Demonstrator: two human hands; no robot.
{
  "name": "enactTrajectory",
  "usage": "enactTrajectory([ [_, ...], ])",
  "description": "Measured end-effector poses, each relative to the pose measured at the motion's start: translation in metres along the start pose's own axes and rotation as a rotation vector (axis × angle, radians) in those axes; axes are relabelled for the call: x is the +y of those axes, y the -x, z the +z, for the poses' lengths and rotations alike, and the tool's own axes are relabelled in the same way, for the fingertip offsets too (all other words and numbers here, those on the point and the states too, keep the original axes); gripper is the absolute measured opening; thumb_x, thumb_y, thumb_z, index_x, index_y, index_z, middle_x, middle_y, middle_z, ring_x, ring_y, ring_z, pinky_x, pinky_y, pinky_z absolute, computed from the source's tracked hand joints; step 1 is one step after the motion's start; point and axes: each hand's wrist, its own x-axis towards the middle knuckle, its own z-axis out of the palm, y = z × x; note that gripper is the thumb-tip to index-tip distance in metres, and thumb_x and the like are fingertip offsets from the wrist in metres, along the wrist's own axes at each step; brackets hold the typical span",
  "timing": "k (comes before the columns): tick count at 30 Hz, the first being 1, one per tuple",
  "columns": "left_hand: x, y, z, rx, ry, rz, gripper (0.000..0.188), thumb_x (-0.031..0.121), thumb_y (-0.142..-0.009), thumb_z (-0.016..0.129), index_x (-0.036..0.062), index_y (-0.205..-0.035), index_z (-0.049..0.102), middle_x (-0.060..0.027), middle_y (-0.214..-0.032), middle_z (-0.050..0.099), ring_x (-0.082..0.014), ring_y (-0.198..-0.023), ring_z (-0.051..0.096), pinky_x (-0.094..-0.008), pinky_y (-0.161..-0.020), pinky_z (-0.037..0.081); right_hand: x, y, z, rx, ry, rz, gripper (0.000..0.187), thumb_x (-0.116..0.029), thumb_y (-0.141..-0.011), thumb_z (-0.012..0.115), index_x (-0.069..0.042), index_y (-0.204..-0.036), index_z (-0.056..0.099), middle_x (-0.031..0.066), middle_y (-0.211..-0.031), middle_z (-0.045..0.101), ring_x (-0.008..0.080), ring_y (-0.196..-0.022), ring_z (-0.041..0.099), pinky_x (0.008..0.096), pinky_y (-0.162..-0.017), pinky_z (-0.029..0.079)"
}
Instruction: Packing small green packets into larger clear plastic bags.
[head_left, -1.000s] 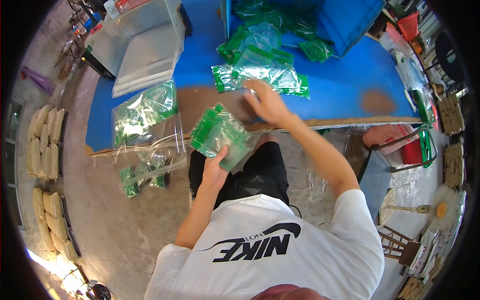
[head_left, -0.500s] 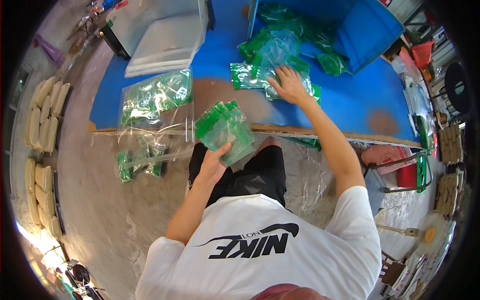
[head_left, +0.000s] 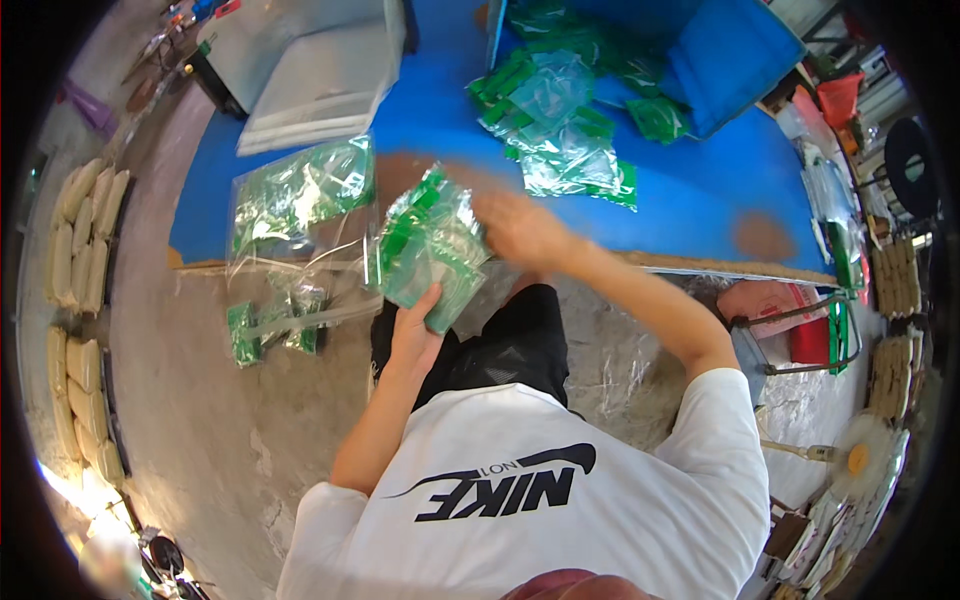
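Note:
My left hand (head_left: 415,325) grips a fanned stack of small clear plastic bags with green ends (head_left: 432,265) over my lap, thumb on top. Motion blurs my right hand (head_left: 525,232), which is at the right side of that stack and holds the edge of a plastic bag (head_left: 462,205) lying against it; its single fingers do not show clearly. Beyond it, a loose pile of the same green and clear bags (head_left: 570,165) lies on the blue table, spilling from a blue bin (head_left: 745,70).
A large clear bag with green-and-clear packs (head_left: 305,195) hangs over the table's front edge at the left. Behind it, a whitish bin (head_left: 320,75) lies on its side. A wire-framed stand with a pink bag (head_left: 770,305) is below the table's right end.
My right hand has come from the pile toward me and left, to the stack in my left hand, bringing a bag. The pile's left-hand bag is gone from its place.

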Motion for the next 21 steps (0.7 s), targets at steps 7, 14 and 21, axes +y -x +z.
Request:
enactTrajectory([
  [7,-0.007,-0.002,-0.006,-0.040,-0.047,-0.076,0.055,0.009,-0.091,0.069,0.0049,-0.140,0.046,-0.0078,-0.135,0.056,-0.0232,-0.126,0.054,-0.0407,-0.108,0.043,0.056,0.018,-0.047,0.202,0.064,0.604,0.048,-0.039,-0.093,0.060,-0.001,-0.122,0.060,0.0215,-0.135,0.054,0.0404,-0.131,0.044,0.0520,-0.109,0.035],
  [14,-0.009,0.000,0.004,-0.027,0.042,-0.149,0.050,0.005,-0.091,0.066,0.0025,-0.137,0.047,-0.0091,-0.133,0.057,-0.0237,-0.124,0.055,-0.0416,-0.109,0.043,-0.040,0.032,-0.037,-0.036,-0.223,0.173,0.041,-0.026,-0.089,0.065,0.002,-0.120,0.060,0.0219,-0.124,0.057,0.0393,-0.122,0.051,0.0503,-0.105,0.038],
  [21,-0.009,0.000,-0.007,-0.066,-0.002,-0.153,0.048,0.004,-0.091,0.066,0.0016,-0.136,0.048,-0.0091,-0.131,0.058,-0.0240,-0.121,0.057,-0.0411,-0.107,0.045,0.001,0.061,-0.031,0.272,0.363,0.755,0.056,-0.041,-0.094,0.059,0.000,-0.132,0.055,0.0266,-0.137,0.051,0.0469,-0.129,0.044,0.0547,-0.108,0.034],
])
